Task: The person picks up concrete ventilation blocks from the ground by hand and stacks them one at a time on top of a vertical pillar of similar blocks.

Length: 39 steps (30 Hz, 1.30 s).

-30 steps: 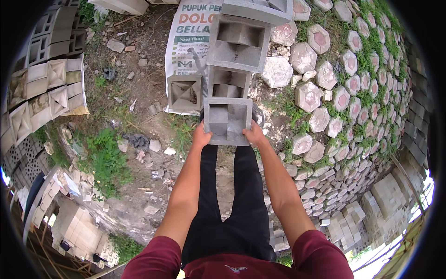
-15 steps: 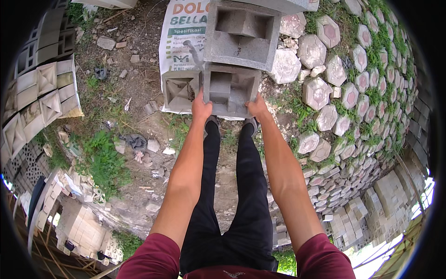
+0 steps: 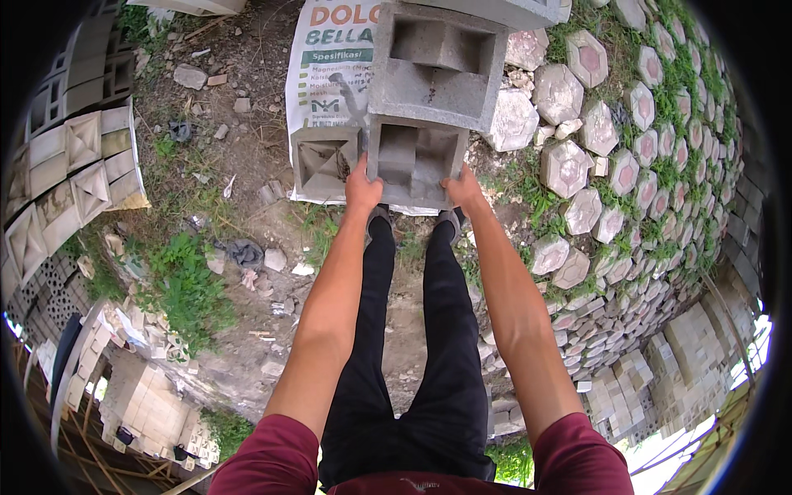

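Both my hands grip a grey concrete ventilation block [image 3: 440,148] with recessed, angled inner faces. My left hand [image 3: 363,188] is closed on its left side, and my right hand [image 3: 464,188] on its right side, thumbs toward the near edge. Just beyond stands a similar, larger-looking grey block [image 3: 437,99], close against the held one. To the left, a block with a pyramid-like pattern [image 3: 327,161] sits beside my left fingers. A white printed sack [image 3: 299,99] lies beneath the blocks. Whether the held block rests on it or hangs just above, I cannot tell.
Hexagonal pavers [image 3: 566,168] spread over grass on the right. Stacked patterned blocks [image 3: 87,177] stand at the left. Rubble stones [image 3: 190,77] and weeds [image 3: 186,285] dot the soil. My shoes [image 3: 450,219] are just below the held block.
The view has shifted slightly, moving the blocks and hands a little rightward in the picture. Both hands keep their grip, and the blocks' arrangement looks nearly the same.
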Each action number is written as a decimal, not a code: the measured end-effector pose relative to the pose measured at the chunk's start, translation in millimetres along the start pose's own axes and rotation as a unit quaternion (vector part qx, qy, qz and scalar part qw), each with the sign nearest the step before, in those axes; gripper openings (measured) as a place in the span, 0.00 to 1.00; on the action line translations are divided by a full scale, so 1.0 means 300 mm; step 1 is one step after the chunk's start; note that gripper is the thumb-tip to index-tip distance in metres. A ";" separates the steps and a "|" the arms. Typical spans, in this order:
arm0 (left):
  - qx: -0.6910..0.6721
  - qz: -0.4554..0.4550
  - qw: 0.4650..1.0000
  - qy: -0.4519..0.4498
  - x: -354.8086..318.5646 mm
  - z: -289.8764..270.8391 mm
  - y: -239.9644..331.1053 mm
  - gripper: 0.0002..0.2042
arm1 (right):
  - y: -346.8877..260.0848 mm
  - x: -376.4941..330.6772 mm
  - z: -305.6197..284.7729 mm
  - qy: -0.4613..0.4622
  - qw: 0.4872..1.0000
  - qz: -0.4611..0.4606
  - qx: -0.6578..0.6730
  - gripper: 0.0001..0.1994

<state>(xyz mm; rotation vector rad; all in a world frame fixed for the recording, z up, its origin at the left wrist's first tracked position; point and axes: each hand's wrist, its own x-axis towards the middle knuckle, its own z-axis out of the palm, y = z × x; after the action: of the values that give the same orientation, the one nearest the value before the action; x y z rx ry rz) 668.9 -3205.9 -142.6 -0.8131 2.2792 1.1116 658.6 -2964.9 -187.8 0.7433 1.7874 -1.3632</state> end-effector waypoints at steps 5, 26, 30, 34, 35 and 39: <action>0.042 0.034 0.995 -0.081 0.003 -0.009 0.070 0.34 | -0.016 -0.040 -0.074 0.040 0.990 -0.058 -0.124 0.30; -0.305 -0.051 0.900 -0.307 -0.764 -0.620 0.689 0.08 | -0.605 -1.182 -0.244 0.156 0.946 -0.281 -0.041 0.15; -0.337 -0.003 0.871 -0.359 -0.940 -0.671 0.957 0.08 | -0.665 -1.458 -0.353 0.228 0.943 -0.238 0.051 0.10; -0.204 0.100 0.908 -0.351 -0.990 -0.650 1.124 0.08 | -0.702 -1.692 -0.493 0.306 0.919 -0.227 0.105 0.09; -0.172 0.113 0.913 -0.351 -0.997 -0.628 1.162 0.08 | -0.685 -1.722 -0.552 0.324 0.910 -0.223 0.133 0.09; -0.090 0.186 0.913 -0.351 -1.044 -0.555 1.308 0.08 | -0.534 -1.718 -0.745 0.399 0.865 -0.235 0.192 0.08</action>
<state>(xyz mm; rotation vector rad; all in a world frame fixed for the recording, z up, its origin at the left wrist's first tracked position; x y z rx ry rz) 597.3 -3053.1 358.8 0.0120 1.7522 1.4972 761.8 -2793.2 360.9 1.2809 2.4814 -1.9561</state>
